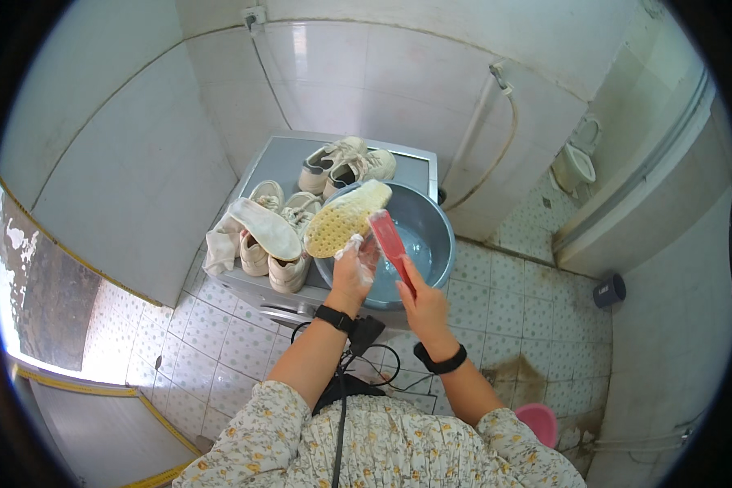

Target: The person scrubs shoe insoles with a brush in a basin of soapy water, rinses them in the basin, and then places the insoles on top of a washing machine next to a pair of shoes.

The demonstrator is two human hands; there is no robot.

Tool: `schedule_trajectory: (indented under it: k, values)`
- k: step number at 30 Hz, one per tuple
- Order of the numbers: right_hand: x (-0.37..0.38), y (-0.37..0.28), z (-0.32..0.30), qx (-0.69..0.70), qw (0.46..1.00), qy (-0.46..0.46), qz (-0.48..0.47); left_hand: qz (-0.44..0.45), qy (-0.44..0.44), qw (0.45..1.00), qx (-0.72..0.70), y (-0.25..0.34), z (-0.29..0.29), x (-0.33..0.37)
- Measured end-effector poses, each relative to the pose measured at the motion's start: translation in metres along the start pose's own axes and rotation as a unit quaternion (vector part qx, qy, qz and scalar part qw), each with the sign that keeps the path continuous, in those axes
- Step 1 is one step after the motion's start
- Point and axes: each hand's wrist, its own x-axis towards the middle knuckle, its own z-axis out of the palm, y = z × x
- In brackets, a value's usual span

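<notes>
A yellowish insole (346, 221) dotted with small holes is held up by my left hand (355, 272), whose fingers are closed on its near end. White suds cover that hand and the insole's far end. My right hand (423, 306) is wrapped round the handle of a red brush (387, 238), its head close to the insole's right edge; the bristles are hidden. Below both hands stands a blue-grey basin (441, 246) with water in it. Left of the basin, a second, whitish insole (266, 228) rests on a pair of light shoes (288, 273).
The basin and shoes stand on a grey washing machine (289, 154). Another pair of white sneakers (348, 165) sits behind, and a white cloth (220, 247) lies at the left corner. A hose (508, 134) hangs on the wall. A pink basin (537, 424) is on the floor.
</notes>
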Motion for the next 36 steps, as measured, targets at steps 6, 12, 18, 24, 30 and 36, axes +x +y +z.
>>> schedule_trajectory:
  k: [6, 12, 18, 24, 30, 36]
  values:
    - [-0.012, 0.002, -0.006, 0.031, 0.999, 0.008, -0.006, 0.038, -0.027, 0.991, 0.124, -0.008, 0.025, -0.011]
    - [-0.005, -0.003, -0.009, 0.073, 0.997, -0.005, -0.013, -0.011, -0.096, 0.984, 0.153, -0.011, -0.038, 0.013]
    - [-0.014, 0.012, -0.028, 0.037, 0.999, -0.020, 0.019, -0.091, -0.126, 0.987, -0.029, 0.007, 0.030, -0.019]
    - [-0.015, 0.008, -0.030, 0.061, 0.997, -0.021, 0.033, 0.004, -0.007, 0.992, 0.128, -0.008, 0.015, -0.008]
    - [-0.011, 0.006, -0.025, 0.097, 0.994, 0.014, 0.045, -0.032, -0.078, 0.992, 0.097, 0.002, 0.023, -0.019]
    - [-0.006, 0.027, -0.045, 0.029, 0.998, -0.028, -0.051, -0.168, -0.084, 0.980, -0.064, 0.020, 0.036, -0.025]
